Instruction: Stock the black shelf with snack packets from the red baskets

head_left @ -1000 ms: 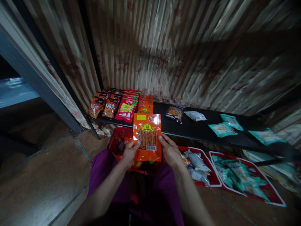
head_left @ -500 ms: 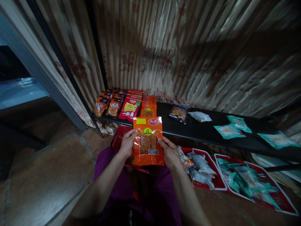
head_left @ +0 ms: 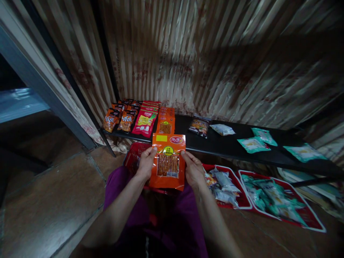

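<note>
The striped, pleated curtain [head_left: 172,71] is fronted by a long black shelf [head_left: 184,125], on which glossy red plastic packets [head_left: 145,123] and matching orange packets [head_left: 166,125] are laid. Before the shelf, a red plastic basket [head_left: 135,148] is partly hidden by the flat, shiny orange plastic packet [head_left: 168,168], held above it with the printed face toward the camera. Since a second ago, the left edge has been regripped higher by the left hand [head_left: 146,163]: its thumb is moved from beside the clear window to level with the round yellow label [head_left: 168,150]. The right edge is pinched by the right hand [head_left: 194,168]; both grips are narrow, closed on the packet. On the red oval logo [head_left: 176,140], white characters are shown, too blurred to be read surely.
</note>
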Tool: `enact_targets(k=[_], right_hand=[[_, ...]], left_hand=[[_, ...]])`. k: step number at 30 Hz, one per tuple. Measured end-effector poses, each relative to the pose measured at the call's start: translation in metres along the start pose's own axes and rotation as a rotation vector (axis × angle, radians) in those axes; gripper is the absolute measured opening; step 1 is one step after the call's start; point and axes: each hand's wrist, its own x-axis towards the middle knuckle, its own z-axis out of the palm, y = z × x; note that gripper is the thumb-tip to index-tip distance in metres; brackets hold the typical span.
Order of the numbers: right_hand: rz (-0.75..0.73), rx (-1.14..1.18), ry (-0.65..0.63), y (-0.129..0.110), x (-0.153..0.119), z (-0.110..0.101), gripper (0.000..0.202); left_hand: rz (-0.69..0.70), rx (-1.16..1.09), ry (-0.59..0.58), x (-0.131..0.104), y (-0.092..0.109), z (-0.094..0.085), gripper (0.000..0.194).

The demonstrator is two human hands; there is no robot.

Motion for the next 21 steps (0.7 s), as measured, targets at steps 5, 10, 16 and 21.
enact_targets(k=[5, 10, 16, 21], right_hand=[[-0.027, 0.001, 0.011, 0.004, 0.002, 0.000, 0.027], [-0.020, -0.042, 0.038, 0.006, 0.001, -0.001, 0.028], [0.007, -0.061, 0.050, 0.007, -0.006, -0.002, 0.030], [-0.027, -0.092, 0.020, 0.011, -0.008, -0.004, 0.026]], left_hand=[[0.025, -0.076, -0.015, -0.002, 0.011, 0.004, 0.030], [0.005, -0.146, -0.074, -0.001, 0.030, 0.010, 0.026], [-0.053, -0.151, -0.089, 0.000, 0.039, 0.013, 0.031], [-0.059, -0.161, -0.003, 0.000, 0.038, 0.016, 0.027]])
